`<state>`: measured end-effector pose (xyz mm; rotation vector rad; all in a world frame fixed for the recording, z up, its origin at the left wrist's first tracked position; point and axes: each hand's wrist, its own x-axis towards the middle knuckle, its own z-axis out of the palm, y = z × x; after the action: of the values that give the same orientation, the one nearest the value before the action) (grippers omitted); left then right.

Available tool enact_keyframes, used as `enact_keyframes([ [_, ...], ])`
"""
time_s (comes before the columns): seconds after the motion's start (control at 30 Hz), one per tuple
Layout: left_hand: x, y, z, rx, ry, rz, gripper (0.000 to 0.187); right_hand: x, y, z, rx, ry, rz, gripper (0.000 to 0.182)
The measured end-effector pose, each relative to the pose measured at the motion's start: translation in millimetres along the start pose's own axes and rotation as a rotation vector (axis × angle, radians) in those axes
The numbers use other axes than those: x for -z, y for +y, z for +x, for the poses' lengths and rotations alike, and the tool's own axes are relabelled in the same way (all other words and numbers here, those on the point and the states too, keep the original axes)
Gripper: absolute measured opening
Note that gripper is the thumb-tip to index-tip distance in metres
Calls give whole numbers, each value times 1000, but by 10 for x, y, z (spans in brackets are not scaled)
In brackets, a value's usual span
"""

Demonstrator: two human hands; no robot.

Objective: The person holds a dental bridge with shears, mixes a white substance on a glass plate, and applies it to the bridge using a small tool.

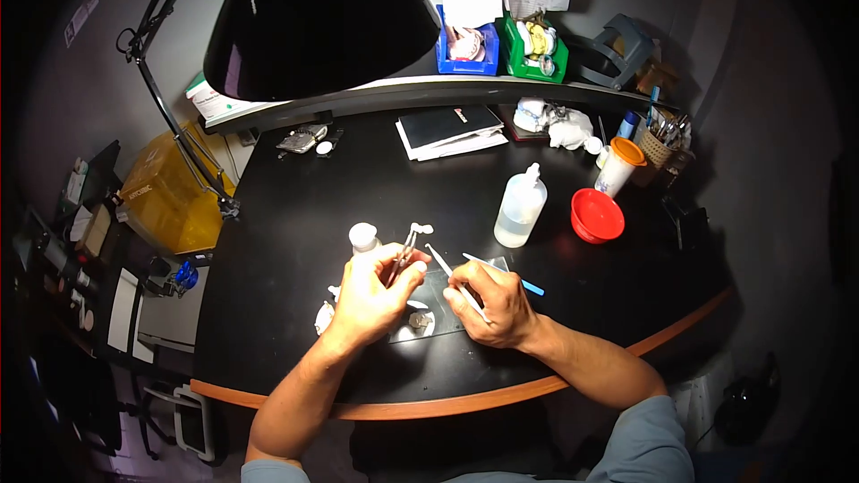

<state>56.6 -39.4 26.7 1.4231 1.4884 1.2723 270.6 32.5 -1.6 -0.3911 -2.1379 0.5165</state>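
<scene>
Over the black desk, my left hand (378, 295) is closed round a slim metal tool like tweezers (404, 255). A small pale pink-white piece (421, 229) is at the tool's tip. My right hand (495, 304) pinches a thin white-handled tool (440, 261), its tip pointing up and left toward that piece, apart from it. A white-capped bottle (363, 236) stands just behind my left hand. Between and below the hands lies a glass-like plate (447, 326) with a small round dish (417, 323). A blue-ended stick (531, 288) lies beyond my right hand.
A clear squeeze bottle (520, 211), red bowl (597, 216) and orange-lidded container (619, 168) stand to the right. Papers (451, 133) lie at the back. A large black lamp (318, 27) hangs overhead. Blue (468, 49) and green (535, 49) bins sit on the shelf.
</scene>
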Motion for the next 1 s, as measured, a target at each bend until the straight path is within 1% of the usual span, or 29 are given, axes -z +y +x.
enact_keyframes([
  [0.07,-12,11,-5,30,-21,-48,20,-15,-22,4,34,-1,2,16],
  [0.13,-1,-17,-9,6,-76,-124,24,-37,-35,-4,80,24,2,16],
  [0.2,-39,9,-17,-20,-76,-300,26,-74,-21,-33,97,24,-34,18],
  [0.23,-20,2,-18,-13,-103,-250,29,-82,-41,-32,106,27,-26,22],
  [0.27,17,211,-47,11,-151,-28,31,-80,-62,-38,107,32,-25,25],
  [0.3,-7,105,-40,-46,-141,-79,32,-88,-80,-59,95,27,-33,25],
  [0.33,-39,72,-57,-23,-142,-201,32,-94,-88,-78,87,22,-39,25],
  [0.37,-22,44,-59,32,-167,-194,32,-102,-74,-88,90,33,-41,24],
  [0.4,-7,-2,-70,38,-188,-230,34,-119,-65,-99,102,40,-28,22],
  [0.43,-30,14,-84,22,-191,-238,34,-126,-58,-104,92,44,-39,20],
  [0.53,-74,63,-114,14,-164,-251,37,-142,-39,-109,165,109,-36,27],
  [0.57,-77,73,-122,16,-149,-256,38,-144,-34,-110,183,116,-32,27],
  [0.77,-42,-9,-100,-65,-162,-242,42,-136,-83,-111,274,114,-93,28],
  [0.87,-85,2,-87,-113,-136,-249,42,-168,-78,-126,263,147,-46,32],
  [0.97,-67,5,-66,-94,-119,-284,43,-222,-6,-177,248,45,-71,50],
  [1.0,-54,-13,-60,-120,-100,-292,43,-182,-25,-179,232,15,-64,54],
])
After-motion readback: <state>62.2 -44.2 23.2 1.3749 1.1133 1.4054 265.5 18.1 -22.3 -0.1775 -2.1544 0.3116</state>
